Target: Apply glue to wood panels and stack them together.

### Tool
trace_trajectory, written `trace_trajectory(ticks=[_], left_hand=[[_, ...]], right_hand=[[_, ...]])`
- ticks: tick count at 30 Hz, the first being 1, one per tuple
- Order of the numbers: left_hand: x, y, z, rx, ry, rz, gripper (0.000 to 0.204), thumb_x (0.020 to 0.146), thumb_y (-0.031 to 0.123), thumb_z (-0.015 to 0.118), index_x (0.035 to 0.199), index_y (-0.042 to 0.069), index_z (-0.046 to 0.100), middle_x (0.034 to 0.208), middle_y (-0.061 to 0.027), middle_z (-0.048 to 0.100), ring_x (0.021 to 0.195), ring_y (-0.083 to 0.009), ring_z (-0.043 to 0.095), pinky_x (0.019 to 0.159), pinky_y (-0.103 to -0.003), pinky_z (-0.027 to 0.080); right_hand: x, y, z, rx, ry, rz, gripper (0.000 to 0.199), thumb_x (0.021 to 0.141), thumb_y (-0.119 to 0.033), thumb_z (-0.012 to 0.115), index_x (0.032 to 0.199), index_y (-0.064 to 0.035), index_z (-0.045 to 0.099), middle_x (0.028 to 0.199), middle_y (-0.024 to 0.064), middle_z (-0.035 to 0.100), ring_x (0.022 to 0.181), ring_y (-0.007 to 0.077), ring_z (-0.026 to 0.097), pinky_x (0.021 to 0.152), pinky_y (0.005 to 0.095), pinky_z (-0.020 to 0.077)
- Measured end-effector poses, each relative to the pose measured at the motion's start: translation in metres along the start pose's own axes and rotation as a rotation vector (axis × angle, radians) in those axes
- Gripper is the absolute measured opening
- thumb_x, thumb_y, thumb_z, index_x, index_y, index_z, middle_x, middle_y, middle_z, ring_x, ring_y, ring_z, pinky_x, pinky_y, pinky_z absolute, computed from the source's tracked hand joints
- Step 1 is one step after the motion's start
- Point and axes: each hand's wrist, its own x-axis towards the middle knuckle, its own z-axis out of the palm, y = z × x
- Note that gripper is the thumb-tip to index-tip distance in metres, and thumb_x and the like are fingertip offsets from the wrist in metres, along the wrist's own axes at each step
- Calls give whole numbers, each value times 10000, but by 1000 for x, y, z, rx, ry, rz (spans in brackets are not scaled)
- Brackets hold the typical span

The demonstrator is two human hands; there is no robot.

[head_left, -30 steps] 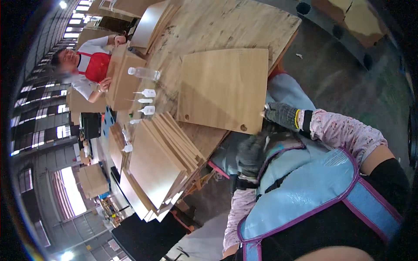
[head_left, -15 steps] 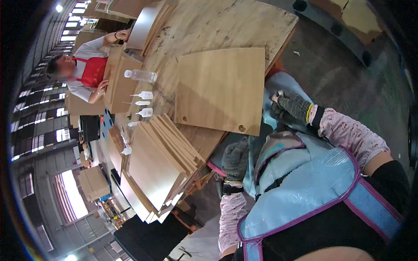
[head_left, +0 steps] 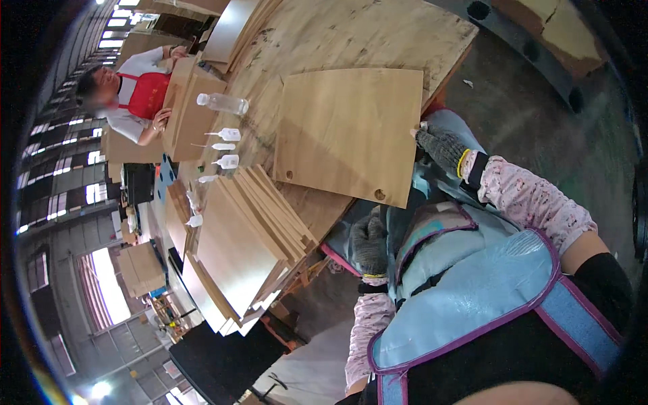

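Note:
A flat wooden panel (head_left: 347, 128) with a slightly curved far edge and two round holes near its near edge lies on the worktable (head_left: 324, 40). My right hand (head_left: 442, 150), in a grey knitted glove with bare fingertips, is at the panel's right edge. Its fingers are closed, and whatever may be in them is too small to make out. Just off the panel's near edge is my left hand (head_left: 368, 246), in a matching glove, its fingers curled in over my lap. Their inner side is hidden.
A stack of wooden panels (head_left: 236, 243) stands left of the single panel. Beyond it are a clear plastic bottle (head_left: 223, 103) and several small white squeeze bottles (head_left: 227, 162). Across the table a person in a red apron (head_left: 147, 94) handles a cardboard box (head_left: 189, 111).
My right hand has moved up and left, from above my lap to the panel's right edge. My left hand has shifted slightly right. The whole view has tilted a little.

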Motion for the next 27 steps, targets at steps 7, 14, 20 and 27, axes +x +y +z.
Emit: trace_trajectory(ticks=[7, 14, 20, 27], left_hand=[[-14, 17, -4, -436, 134, -247, 275, 941, 265, 536, 750, 70, 504, 603, -7, 499, 485, -81, 412, 454, -248, 340], [-12, 17, -18, -732, 189, -153, 171, 936, 200, 527, 841, 58, 521, 644, -12, 503, 491, -80, 424, 440, -225, 341], [-11, 30, -34, -542, 328, 0, 163, 840, 91, 635, 968, 30, 555, 724, -20, 528, 543, -91, 466, 478, -220, 376], [-2, 85, -42, 127, 198, 288, 320, 738, -23, 686, 1045, -9, 596, 819, -38, 574, 718, -132, 511, 682, -270, 430]], right_hand=[[-12, -53, 5, 581, -26, 292, 381, 849, -151, 553, 1193, 6, 511, 1140, 210, 551, 1129, 334, 498, 988, 384, 389], [-8, -70, -11, -355, 367, -884, 367, 896, -81, 467, 1256, -11, 472, 1073, 174, 552, 956, 271, 587, 811, 349, 508], [-20, -127, -9, 437, 9, -145, 337, 904, -135, 488, 1215, -7, 485, 1010, 165, 558, 869, 272, 588, 745, 353, 521], [-2, -60, -11, -633, 434, -863, 500, 831, -148, 582, 1282, 25, 453, 1187, 208, 543, 1111, 363, 523, 975, 424, 409]])
